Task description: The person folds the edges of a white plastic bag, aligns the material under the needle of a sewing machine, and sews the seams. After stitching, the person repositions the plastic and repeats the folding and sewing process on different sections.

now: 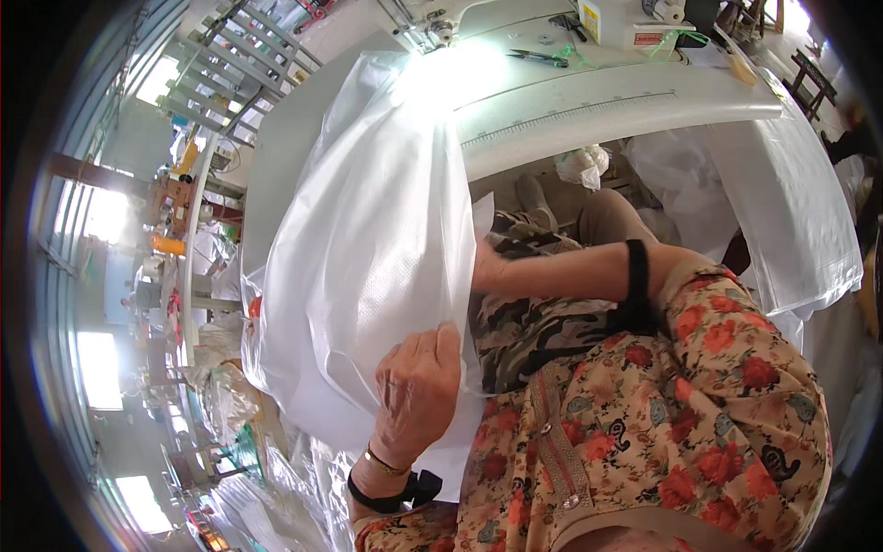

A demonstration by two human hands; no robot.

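Note:
A large sheet of shiny white woven plastic fabric (377, 221) runs in gathered folds from the lit head of a sewing machine (437, 35) down over the table's edge toward my lap. My left hand (418, 386) is closed, its thumb and fingers pinching the sheet near its right edge. Farther up that edge, my right hand (486, 264) reaches in from the right, against the sheet. Its fingers are hidden behind the fabric, so their grip does not show. Bright light washes out the spot where the sheet meets the machine.
On the pale table (589, 97) a ruler scale runs along the front edge. A dark pen-like tool (541, 58) lies beyond it, near a white box (625, 23). More white sheeting (782, 202) hangs off the right side. Cluttered shelving (198, 248) stands at the left.

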